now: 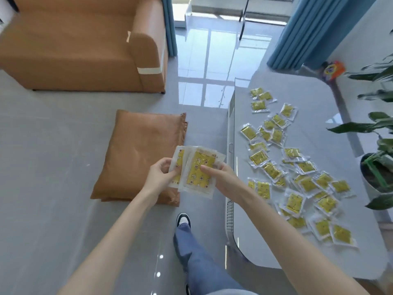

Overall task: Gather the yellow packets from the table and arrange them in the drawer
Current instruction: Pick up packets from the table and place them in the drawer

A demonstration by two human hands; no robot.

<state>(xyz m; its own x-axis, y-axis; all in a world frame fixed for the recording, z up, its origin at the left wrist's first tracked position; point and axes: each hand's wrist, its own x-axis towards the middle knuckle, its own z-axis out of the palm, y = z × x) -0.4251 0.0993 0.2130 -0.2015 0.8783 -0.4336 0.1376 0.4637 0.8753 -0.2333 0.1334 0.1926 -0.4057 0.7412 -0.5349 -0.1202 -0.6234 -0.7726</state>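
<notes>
Jeans (197, 262) and a dark-and-white shoe (183, 219) show at the bottom, on the grey floor (53, 167) beside the table (319, 99). Above them two bare forearms reach forward and meet over the floor, left of the table's edge. Both hands share a fanned stack (196, 170) of yellow packets in clear wrappers: the left hand (161, 174) grips the stack's left edge, fingers curled onto it, and the right hand (223, 180) clasps the right side with the thumb pressed flat on the top packet's printed face. The stack hangs in the air over the near corner of a brown cushion (136, 154) that lies flat on the floor. To the right, the pale table carries many loose packets (297, 167), scattered from its near corner up toward its far end, some overlapping, some apart. A small handle (231, 147) shows on the table's side face; whether it belongs to a drawer cannot be told. Leaves of a potted plant (380, 150) reach in at the right edge. Farther off, a brown sofa (85, 43) stands at the upper left, blue curtains (314, 33) hang near a bright window, and a colourful object (332, 69) lies beyond the table's far end.
</notes>
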